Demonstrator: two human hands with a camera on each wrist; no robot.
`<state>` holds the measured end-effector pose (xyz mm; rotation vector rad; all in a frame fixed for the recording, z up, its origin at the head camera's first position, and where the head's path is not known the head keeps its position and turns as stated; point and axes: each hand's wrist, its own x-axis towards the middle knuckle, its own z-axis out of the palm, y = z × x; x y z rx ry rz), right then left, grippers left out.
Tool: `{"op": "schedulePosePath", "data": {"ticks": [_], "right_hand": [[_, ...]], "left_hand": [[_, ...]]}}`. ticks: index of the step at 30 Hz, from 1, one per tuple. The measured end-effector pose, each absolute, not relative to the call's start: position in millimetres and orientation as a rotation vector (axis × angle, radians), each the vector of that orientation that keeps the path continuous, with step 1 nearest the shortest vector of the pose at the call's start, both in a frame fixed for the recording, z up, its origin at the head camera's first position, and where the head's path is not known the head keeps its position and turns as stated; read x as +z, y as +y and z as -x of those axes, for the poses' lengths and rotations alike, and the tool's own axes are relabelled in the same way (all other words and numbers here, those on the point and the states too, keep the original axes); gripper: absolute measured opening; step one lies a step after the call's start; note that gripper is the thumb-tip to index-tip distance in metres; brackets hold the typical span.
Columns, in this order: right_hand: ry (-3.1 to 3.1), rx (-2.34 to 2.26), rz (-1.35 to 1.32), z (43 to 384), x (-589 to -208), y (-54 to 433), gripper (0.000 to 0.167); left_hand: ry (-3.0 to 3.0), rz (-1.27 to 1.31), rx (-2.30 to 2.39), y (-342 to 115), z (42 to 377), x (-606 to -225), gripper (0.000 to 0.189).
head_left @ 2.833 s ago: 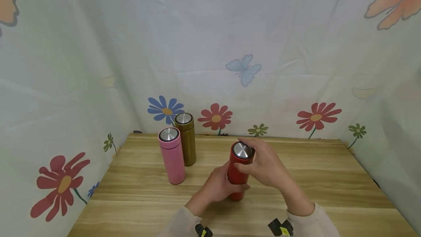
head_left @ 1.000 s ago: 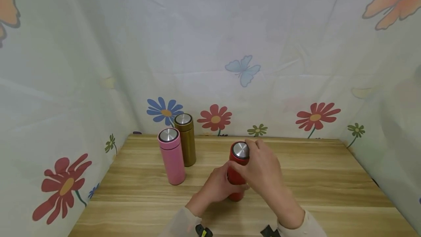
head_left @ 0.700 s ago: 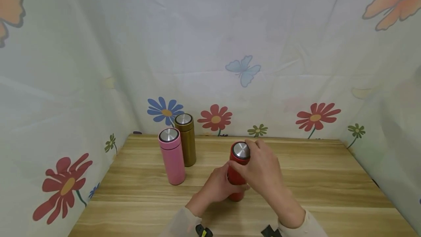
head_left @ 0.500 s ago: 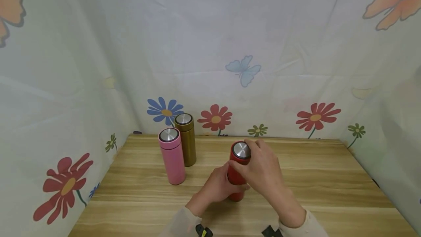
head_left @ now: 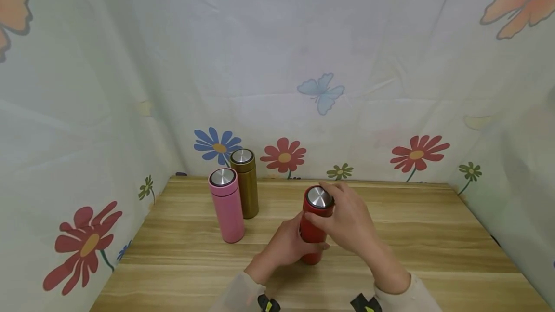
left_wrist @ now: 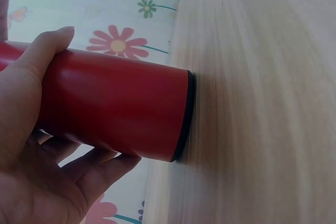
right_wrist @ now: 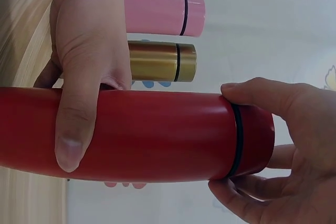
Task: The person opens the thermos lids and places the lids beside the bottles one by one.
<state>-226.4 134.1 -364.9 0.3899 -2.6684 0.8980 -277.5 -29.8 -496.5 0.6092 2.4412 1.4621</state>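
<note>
A red thermos (head_left: pixel 310 232) with a brushed silver top stands upright, tilted slightly, at the front of the wooden table. Its black base meets or nearly meets the tabletop in the left wrist view. My left hand (head_left: pixel 284 244) grips the body low down, thumb across the near side. Up at the cap (right_wrist: pixel 260 140), my right hand (head_left: pixel 351 215) holds on with thumb on one side and fingers on the other. The right wrist view has the cap seated on the body, a black ring between them. The far sides of the grip are partly hidden.
To the left stand a pink thermos (head_left: pixel 228 211) and, behind it, a gold thermos (head_left: pixel 248 187), both upright with caps on. A flower-printed cloth (head_left: pixel 260 61) rises along the back and sides of the wooden table (head_left: pixel 186 264).
My right hand twists round the cap: about a second ago it was turned inward, and now it is rotated back outward. The left hand and the other thermoses stay in place.
</note>
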Motion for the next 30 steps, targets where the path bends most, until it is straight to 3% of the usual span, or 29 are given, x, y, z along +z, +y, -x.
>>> {"op": "schedulePosePath", "data": {"ticks": [30], "right_hand": [[-2.672, 1.176, -0.835, 243.4, -363.0, 164.0, 0.076]], "left_hand": [[2.465, -0.617, 1.445, -29.8, 279.1, -498.6, 0.067]]}}
